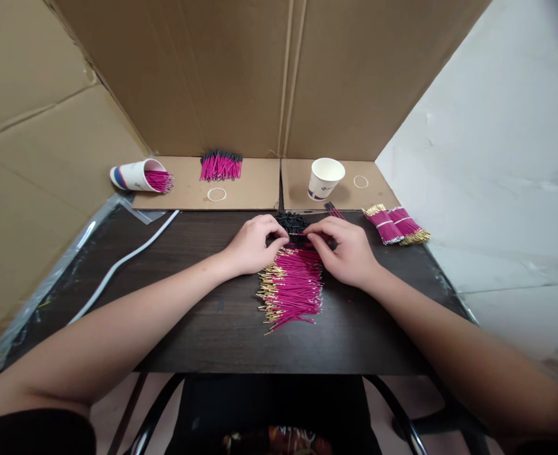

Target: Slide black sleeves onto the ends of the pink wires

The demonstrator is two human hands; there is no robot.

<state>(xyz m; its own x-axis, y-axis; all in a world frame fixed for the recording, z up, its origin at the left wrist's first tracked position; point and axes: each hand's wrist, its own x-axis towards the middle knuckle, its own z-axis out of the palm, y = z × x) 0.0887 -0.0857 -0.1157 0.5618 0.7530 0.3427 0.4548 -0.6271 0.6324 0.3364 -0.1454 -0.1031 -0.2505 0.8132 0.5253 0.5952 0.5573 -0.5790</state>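
Note:
My right hand (347,249) pinches one thin magenta wire (299,234), whose gold-coloured end points left. Facing it, my left hand (260,243) has its thumb and forefinger pressed together near that end; whatever they hold is too small to make out. Behind the fingertips lies a heap of short black sleeves (292,221). Just below the hands is a spread pile of magenta wires (295,287), gold ends to the left and silvery ends to the right. Beyond my right hand rest a few wires with black ends (334,210).
A tipped paper cup (134,175) holds magenta wires at left. Black-ended wires (220,166) lie on the cardboard (254,183), near a rubber band (217,194). An upright paper cup (325,180), another band (361,182) and bundled wires (395,224) are at right. A white cable (127,257) crosses the left.

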